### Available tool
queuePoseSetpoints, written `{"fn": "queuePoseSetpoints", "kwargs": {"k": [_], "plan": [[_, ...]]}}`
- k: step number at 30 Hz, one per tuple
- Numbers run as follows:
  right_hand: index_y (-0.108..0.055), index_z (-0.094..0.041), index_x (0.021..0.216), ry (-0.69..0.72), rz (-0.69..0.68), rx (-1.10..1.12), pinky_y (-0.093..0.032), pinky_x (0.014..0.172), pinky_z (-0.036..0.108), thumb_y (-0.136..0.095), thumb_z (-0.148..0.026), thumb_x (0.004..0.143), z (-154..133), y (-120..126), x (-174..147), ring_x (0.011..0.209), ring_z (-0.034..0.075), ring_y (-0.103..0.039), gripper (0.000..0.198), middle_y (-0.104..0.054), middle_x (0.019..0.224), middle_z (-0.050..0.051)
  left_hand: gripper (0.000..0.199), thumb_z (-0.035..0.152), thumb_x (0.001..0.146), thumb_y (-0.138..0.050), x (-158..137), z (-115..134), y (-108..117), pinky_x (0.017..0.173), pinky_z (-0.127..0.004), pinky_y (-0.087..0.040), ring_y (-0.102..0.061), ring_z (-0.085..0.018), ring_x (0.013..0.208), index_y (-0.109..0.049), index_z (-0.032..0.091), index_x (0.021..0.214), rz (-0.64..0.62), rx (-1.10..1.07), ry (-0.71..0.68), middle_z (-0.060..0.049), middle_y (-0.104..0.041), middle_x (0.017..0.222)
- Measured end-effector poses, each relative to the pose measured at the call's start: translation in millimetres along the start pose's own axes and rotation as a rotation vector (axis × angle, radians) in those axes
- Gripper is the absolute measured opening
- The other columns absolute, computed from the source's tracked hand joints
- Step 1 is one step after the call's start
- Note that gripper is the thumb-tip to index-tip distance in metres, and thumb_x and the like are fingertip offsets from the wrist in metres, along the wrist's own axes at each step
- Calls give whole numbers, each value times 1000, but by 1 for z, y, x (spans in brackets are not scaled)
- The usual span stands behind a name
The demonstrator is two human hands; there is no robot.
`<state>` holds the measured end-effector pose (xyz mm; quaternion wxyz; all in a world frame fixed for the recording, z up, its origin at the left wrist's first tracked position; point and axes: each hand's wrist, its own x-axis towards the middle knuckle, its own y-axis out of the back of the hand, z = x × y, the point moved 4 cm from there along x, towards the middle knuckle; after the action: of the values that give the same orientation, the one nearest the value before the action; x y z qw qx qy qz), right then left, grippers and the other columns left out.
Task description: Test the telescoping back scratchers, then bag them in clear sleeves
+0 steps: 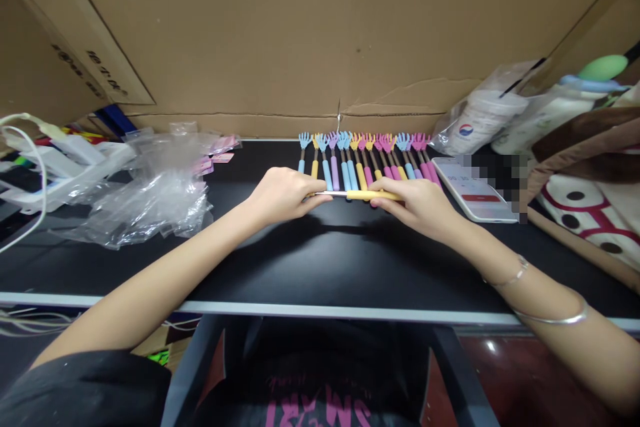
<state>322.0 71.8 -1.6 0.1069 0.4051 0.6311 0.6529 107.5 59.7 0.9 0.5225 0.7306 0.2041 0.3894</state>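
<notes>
A back scratcher (357, 195) with a yellow handle and a thin metal rod is held level above the black table, between both hands. My left hand (286, 195) is closed round its rod end, hiding the tip there. On the yellow handle, the fingers of my right hand (413, 200) pinch from the other end. Just behind my hands lies a row of several back scratchers (334, 163) in blue, yellow, purple and pink, their small hand-shaped heads pointing to the back. My hands cover parts of some of their handles.
Clear plastic bags (160, 193) and pink cards (217, 155) lie at the left, beside a white power strip (70, 173). To the right are a phone (475, 193), a cup (483, 121) in a plastic bag, a bottle (560, 107) and a patterned bag (590, 213). Cardboard (300, 33) stands behind.
</notes>
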Motion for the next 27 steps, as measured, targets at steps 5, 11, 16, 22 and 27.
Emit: {"fn": "queuePoseSetpoints", "kwargs": {"k": [5,11,16,22,27], "plan": [[-66,-19,97,-19,-35,75,-29,52,23,-45,-44,93,1,1,0,52,12,-52,33,-64,66,1,44,44,97,-36,-2,4,4,50,-27,-16,-56,-14,56,-62,19,72,120,69,-54,-2,-62,60],[-65,-17,94,-56,-159,337,-30,53,23,-42,-45,94,-4,-4,1,55,12,-49,36,-59,66,0,42,42,97,-39,-5,10,8,51,-28,-20,-54,-14,56,-62,18,70,182,136,-115,-3,-61,60],[-65,-15,88,-90,-247,487,-34,56,24,-42,-45,94,-6,-6,4,59,12,-47,38,-55,69,0,42,42,98,-38,-5,15,10,52,-29,-20,-53,-13,56,-60,18,70,203,138,-145,-2,-61,61],[-66,-15,86,-101,-228,480,-33,55,24,-45,-45,92,-4,-8,4,58,12,-47,37,-56,67,0,44,43,98,-37,-4,15,5,52,-28,-20,-54,-13,55,-60,18,72,168,125,-129,-2,-63,62],[-68,-15,89,-95,-196,365,-32,55,24,-46,-44,92,-2,-9,2,56,12,-49,37,-61,67,1,45,44,99,-34,-4,12,-4,51,-26,-18,-55,-13,55,-61,18,74,117,37,-91,-3,-65,65]]}}
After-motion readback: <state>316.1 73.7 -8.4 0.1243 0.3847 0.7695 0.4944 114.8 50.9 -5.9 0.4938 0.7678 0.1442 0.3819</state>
